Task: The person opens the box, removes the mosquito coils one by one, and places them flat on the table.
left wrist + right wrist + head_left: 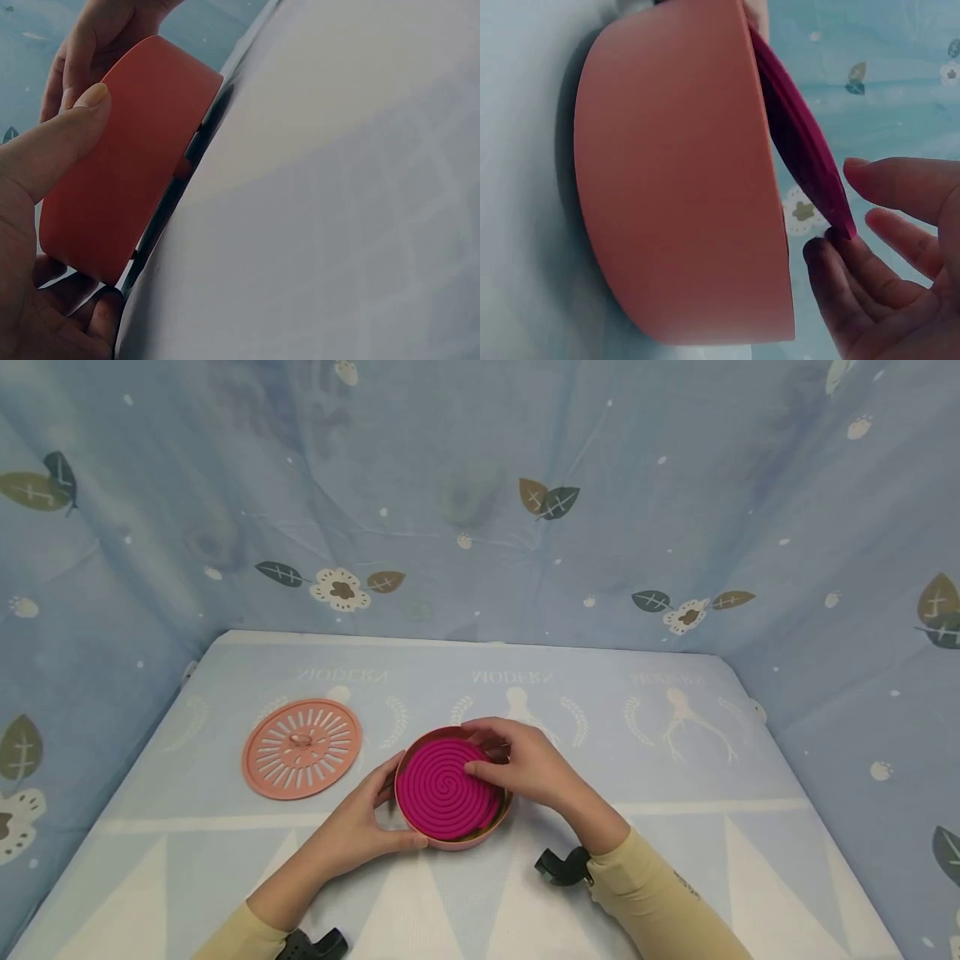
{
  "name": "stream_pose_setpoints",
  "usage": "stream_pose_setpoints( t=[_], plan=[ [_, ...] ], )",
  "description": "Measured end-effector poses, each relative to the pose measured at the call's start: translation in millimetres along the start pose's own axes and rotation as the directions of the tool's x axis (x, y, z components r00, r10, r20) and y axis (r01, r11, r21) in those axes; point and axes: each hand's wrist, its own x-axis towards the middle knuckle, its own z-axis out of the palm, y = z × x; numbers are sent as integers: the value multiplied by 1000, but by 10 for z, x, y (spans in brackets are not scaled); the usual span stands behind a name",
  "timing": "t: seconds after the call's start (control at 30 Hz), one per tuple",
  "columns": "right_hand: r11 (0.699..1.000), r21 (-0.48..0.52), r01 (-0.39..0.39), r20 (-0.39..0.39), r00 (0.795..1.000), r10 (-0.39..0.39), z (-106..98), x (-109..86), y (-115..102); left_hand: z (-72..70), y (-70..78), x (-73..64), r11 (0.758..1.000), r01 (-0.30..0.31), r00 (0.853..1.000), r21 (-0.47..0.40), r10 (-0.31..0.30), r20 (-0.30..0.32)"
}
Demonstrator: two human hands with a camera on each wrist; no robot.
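A round salmon-pink mosquito coil box (135, 157) stands on the table, its wall close up in the right wrist view. My left hand (352, 827) grips it from the left side, thumb on the near wall and fingers round the far side. A magenta spiral mosquito coil (442, 789) lies tilted over the box's opening, its right edge raised above the rim. My right hand (528, 760) pinches that raised edge, thumb (900, 180) on top and fingers beneath. More magenta shows under the coil at the right inside the box.
To the left, a round slotted salmon-pink lid (302, 749) with a small central knob lies flat on the patterned tablecloth (675, 877). Blue printed curtains (465, 527) hang behind the table and along both sides.
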Motion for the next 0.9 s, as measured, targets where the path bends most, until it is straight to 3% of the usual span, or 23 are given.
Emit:
stream_pose_setpoints(
  t=[0.17,0.37,0.73,0.9],
  plan=[
    [985,160,-66,2,998,66,6,-6,-6,-2,-8,-1,1000,-3,1000,-4,3,0],
    [929,342,-141,37,990,136,23,-10,16,1,-22,-1,1000,-9,1000,-9,9,0],
    [898,385,-215,126,976,180,-52,-131,68,11,-2,3,1000,13,1000,-8,-13,-2],
    [857,448,-253,145,967,209,-72,-182,89,3,-7,-3,1000,11,1000,-17,-11,-3]
  ],
)
